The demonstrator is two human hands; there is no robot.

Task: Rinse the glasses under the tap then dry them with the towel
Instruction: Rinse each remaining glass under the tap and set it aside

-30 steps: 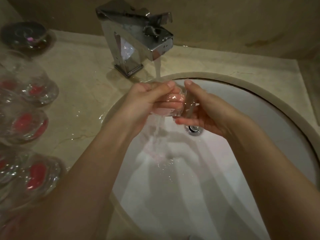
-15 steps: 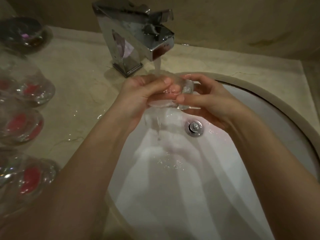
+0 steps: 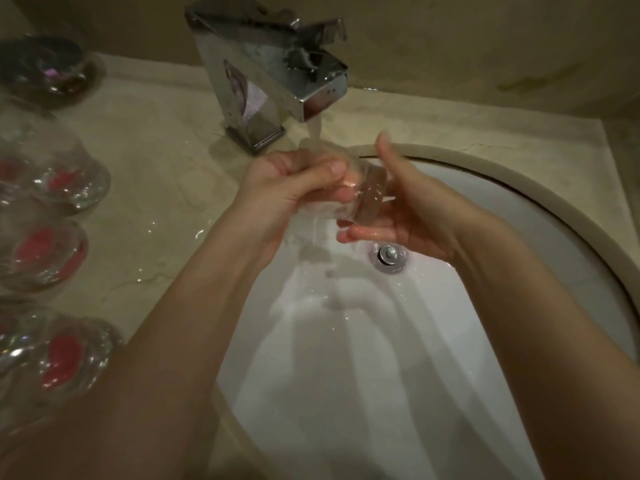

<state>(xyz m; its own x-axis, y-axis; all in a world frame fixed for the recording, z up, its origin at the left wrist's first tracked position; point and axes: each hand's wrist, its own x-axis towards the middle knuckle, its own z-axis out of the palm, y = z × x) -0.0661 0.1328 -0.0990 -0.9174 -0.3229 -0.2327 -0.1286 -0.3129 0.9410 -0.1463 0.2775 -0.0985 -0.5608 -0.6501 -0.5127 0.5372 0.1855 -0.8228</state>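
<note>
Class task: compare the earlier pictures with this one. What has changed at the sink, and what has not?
The right hand has opened, thumb lifted, palm now against the base of the clear drinking glass. The left hand still grips it under the running chrome tap.

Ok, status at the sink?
Left hand grips glass under running tap. Right hand cups its base, thumb up. Nothing in the way.

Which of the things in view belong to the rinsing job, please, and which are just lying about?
In use: glass, left hand, right hand, tap, sink.
Lying about: waiting glasses, dark dish, counter.
</note>
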